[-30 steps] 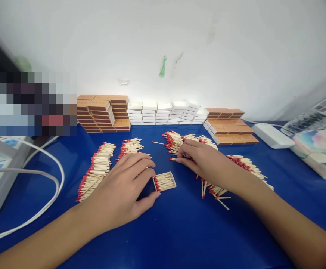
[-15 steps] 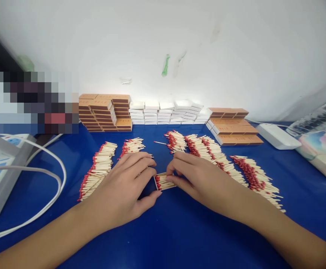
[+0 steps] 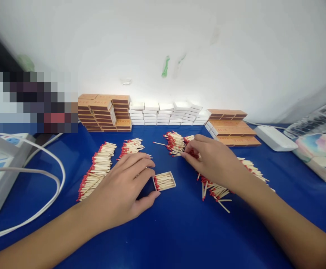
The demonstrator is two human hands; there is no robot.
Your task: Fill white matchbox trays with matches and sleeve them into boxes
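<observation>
A small white matchbox tray lies on the blue table, filled with red-tipped matches. My left hand steadies the tray's left end, the thumb at its near corner and the fingers at the far one. Farther back, my right hand is bent over the loose matches, thumb and forefinger closing on the pale ends of a few in the heap. Its other fingers are partly hidden. More loose matches lie scattered beneath and in front of that hand.
Match rows lie beyond my left hand. Along the wall stand brown matchbox stacks, white trays and more brown boxes. A power strip with white cables is at left; a white adapter and tissue pack are at right.
My right hand has left the tray and moved back and right to the match heap. Matches near it are now spread toward me. My left hand stays at the tray.
</observation>
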